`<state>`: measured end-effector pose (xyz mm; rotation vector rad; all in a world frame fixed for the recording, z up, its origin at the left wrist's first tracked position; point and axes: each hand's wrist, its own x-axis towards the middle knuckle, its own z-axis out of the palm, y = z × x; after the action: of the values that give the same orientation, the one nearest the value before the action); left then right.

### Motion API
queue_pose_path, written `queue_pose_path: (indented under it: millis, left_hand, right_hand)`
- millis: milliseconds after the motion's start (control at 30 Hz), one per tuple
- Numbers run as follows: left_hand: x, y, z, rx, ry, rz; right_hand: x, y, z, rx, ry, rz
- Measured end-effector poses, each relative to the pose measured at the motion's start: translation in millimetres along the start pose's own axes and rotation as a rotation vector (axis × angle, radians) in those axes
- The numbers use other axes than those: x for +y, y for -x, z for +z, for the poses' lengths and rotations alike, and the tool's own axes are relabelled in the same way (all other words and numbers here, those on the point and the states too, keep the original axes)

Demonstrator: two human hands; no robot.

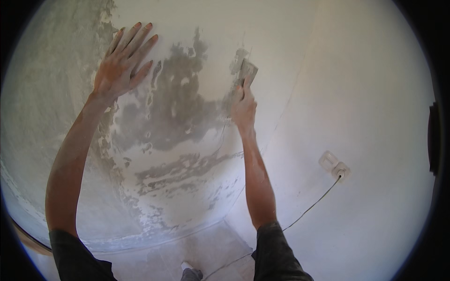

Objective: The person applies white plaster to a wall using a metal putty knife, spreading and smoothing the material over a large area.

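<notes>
The left hand (119,70) is positioned at the upper left of the frame, palm toward the wall (220,25), with fingers extended and spread; it grips no object and appears to rest flat on the wall. The right hand (244,110), right of the upper centre, is closed around a flat-bladed scraper (249,70). The scraper is tilted, its blade directed upward at the upper centre of the frame, beside a narrow grey smear (237,61); blade contact with the wall cannot be confirmed. A large dark grey patch (176,103) occupies the area between the hands, surrounded by whitish coating. Rough grey plaster (51,89) covers the left side of the frame. At the right, a white socket (341,171) with a raised cover (328,160) receives a plug; its cord (311,206) runs down and left behind the right sleeve (274,255). The floor (225,243) is visible at lower centre.
</notes>
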<state>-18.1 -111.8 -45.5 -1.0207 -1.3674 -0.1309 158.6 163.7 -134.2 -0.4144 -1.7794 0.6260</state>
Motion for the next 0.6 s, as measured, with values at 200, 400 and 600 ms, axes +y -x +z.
queue_pose_path:
  millis: [200,400,600]
  left_hand:
    - [-2,0,4,0.018,-0.01,-0.001]
    - [0,0,4,0.03,-0.033,-0.013]
    - [-1,2,8,0.028,-0.044,-0.015]
  right_hand:
    - [-5,14,3,-0.02,-0.016,0.051]
    - [-18,-17,-18,-0.073,0.055,0.096]
    - [-4,0,-7,-0.017,0.054,0.007]
